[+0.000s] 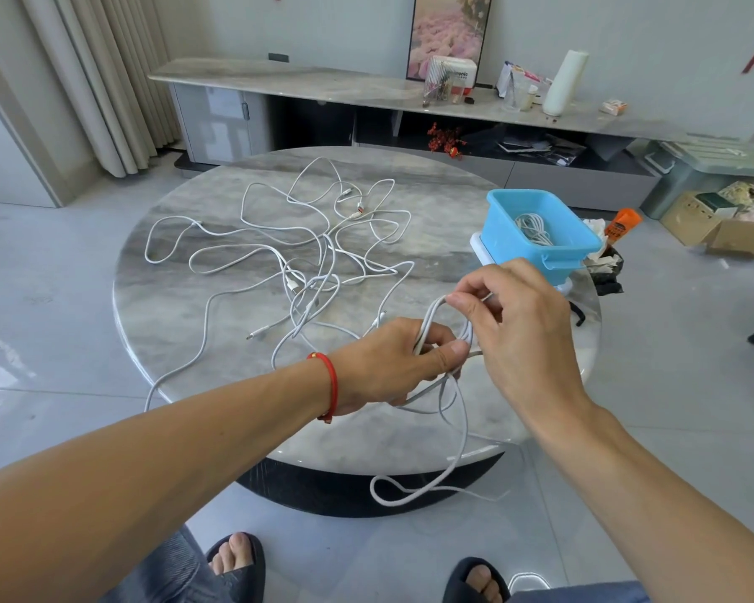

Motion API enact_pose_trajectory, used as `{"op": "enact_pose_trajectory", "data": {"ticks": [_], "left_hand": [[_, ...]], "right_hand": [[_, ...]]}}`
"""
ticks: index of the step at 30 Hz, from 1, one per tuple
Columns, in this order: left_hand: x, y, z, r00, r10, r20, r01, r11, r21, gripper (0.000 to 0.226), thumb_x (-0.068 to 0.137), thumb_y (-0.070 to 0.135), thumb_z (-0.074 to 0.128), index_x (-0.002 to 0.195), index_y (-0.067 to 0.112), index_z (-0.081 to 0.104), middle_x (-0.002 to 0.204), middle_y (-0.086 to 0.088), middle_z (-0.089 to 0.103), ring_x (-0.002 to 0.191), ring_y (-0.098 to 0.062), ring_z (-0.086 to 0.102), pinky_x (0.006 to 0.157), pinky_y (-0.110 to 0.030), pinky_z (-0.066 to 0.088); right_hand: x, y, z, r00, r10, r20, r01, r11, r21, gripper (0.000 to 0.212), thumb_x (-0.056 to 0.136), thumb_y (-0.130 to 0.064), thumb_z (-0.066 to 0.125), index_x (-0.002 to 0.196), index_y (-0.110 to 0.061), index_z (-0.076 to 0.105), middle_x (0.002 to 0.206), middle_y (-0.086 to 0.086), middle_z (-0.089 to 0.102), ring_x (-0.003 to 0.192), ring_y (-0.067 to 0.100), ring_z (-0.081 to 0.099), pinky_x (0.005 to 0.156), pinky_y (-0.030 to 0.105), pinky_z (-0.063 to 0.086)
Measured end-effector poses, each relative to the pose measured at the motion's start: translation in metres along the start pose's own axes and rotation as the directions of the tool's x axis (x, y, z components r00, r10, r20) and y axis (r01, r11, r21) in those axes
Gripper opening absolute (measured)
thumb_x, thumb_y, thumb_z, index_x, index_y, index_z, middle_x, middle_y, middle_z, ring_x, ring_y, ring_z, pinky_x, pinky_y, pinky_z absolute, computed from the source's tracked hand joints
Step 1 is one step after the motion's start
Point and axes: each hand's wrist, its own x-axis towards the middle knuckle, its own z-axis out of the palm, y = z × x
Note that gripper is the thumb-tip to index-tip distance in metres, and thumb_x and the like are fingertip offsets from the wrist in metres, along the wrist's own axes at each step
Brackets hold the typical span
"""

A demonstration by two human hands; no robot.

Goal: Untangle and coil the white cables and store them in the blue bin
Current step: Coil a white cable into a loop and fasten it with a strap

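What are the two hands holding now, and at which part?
Both hold one white cable. The left hand grips the gathered loops at their lower part; the right hand pinches the top of the loop. The rest hangs off the table edge.

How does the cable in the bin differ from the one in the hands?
The cable in the blue bin is fully coiled and lies untouched; the cable in the hands is only partly looped, its tail hanging over the table edge. The left hand grips its loops; the right hand pinches one. Both are white.
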Motion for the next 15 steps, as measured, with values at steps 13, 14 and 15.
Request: {"op": "enact_pose_trajectory", "data": {"ticks": [13,14,15], "left_hand": [[-0.0016,0.007,-0.0019,0.999,-0.039,0.021,0.041,0.995,-0.093,0.037,0.097,0.033,0.065,0.072,0.006,0.063,0.052,0.003,0.039,0.049,-0.016,0.028,0.045,-0.028,0.027],[-0.0016,0.0079,-0.0018,0.999,-0.049,0.015,0.05,0.994,-0.093,0.036,0.096,0.032,0.065,0.072,0.006,0.065,0.05,0.006,0.039,0.048,-0.016,0.028,0.045,-0.028,0.026],[-0.0012,0.008,-0.0016,0.998,-0.057,0.005,0.058,0.994,-0.097,0.035,0.096,0.031,0.066,0.071,0.007,0.067,0.049,0.007,0.039,0.048,-0.015,0.028,0.045,-0.028,0.025]], "right_hand": [[0.0013,-0.001,-0.0035,0.98,0.178,0.09,-0.196,0.939,0.282,0.01,0.088,-0.022,0.081,0.083,-0.024,0.073,0.071,-0.012,0.067,0.068,0.011,0.064,0.062,0.027,0.056],[0.0016,-0.0009,-0.0037,0.976,0.19,0.103,-0.213,0.929,0.301,0.01,0.088,-0.023,0.081,0.083,-0.025,0.072,0.071,-0.013,0.067,0.067,0.012,0.064,0.061,0.031,0.058],[0.002,-0.0014,-0.0041,0.974,0.196,0.113,-0.222,0.924,0.312,0.01,0.089,-0.024,0.08,0.084,-0.026,0.072,0.072,-0.014,0.068,0.068,0.013,0.065,0.061,0.034,0.059]]}}
